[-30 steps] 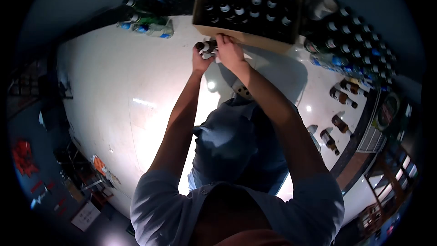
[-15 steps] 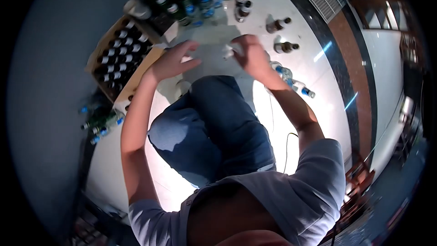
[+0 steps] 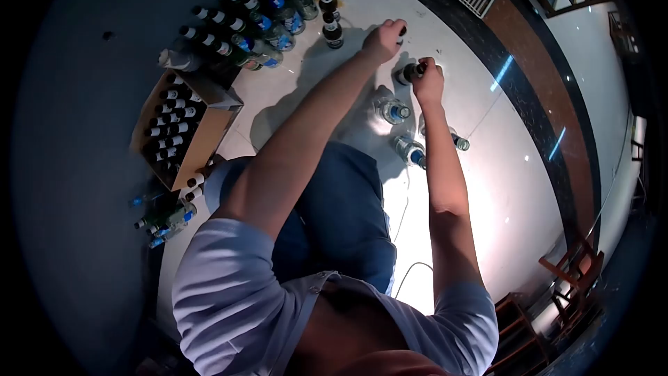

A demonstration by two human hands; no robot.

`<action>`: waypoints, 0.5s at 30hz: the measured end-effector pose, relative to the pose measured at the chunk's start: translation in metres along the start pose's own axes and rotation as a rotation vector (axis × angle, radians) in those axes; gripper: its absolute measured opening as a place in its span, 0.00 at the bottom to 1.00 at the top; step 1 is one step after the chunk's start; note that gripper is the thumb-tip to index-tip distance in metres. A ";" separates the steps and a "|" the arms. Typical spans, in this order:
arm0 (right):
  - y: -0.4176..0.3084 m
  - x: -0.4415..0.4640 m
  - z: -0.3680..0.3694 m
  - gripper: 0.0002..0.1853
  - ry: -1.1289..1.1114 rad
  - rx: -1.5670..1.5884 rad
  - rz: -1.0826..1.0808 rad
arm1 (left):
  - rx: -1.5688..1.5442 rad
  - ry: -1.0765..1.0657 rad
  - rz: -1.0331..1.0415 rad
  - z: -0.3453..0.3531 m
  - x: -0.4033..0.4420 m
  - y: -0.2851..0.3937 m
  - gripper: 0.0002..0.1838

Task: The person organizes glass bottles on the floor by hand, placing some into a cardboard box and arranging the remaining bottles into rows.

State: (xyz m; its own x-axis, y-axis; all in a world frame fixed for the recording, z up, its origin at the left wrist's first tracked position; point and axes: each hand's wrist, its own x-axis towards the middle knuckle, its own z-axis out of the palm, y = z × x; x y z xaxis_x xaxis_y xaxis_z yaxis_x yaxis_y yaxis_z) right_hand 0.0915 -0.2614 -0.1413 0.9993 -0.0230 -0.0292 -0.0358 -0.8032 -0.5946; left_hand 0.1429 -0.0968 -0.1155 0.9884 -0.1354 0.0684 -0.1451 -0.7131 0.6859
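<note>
My left hand [image 3: 383,42] is reached far forward and closed around a dark bottle [image 3: 402,32]; only a bit of its dark neck shows past my fingers, and the rest is hidden. To its right, my right hand [image 3: 429,83] grips the neck of a brown glass bottle [image 3: 406,74], whose body leans over the tiled floor. Just nearer to me a clear bottle [image 3: 391,109] with a blue label stands by my right wrist. Two more clear bottles are beside my right forearm, one of them a blue-labelled bottle [image 3: 410,152].
A cardboard box [image 3: 202,141] full of dark bottles is at the left. Beyond it stand rows of green and clear bottles [image 3: 271,28], with brown bottles [image 3: 332,30] at their right end. More green bottles [image 3: 167,221] lie by the wall. A cable [image 3: 410,268] runs over the floor.
Both hands have moved forward and right, from above my knees to the two brown bottles, and have closed on them. The white scrap near my right hand is out of sight.
</note>
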 end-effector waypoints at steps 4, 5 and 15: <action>0.002 0.007 -0.003 0.17 0.015 -0.065 -0.133 | 0.155 -0.057 -0.016 -0.006 -0.007 -0.002 0.18; -0.004 0.008 -0.007 0.17 0.000 -0.085 -0.149 | 0.166 -0.064 0.022 -0.011 -0.014 -0.003 0.17; -0.170 0.003 -0.029 0.11 -0.170 -0.138 -0.545 | -0.024 0.127 -0.101 -0.192 -0.180 -0.015 0.16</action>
State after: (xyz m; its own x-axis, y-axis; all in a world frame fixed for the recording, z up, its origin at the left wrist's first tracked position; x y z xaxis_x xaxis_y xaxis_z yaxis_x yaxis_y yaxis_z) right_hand 0.1008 -0.1421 -0.0164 0.8570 0.5022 0.1160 0.4960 -0.7426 -0.4501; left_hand -0.0243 0.0697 0.0010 0.9958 0.0256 0.0884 -0.0450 -0.7020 0.7108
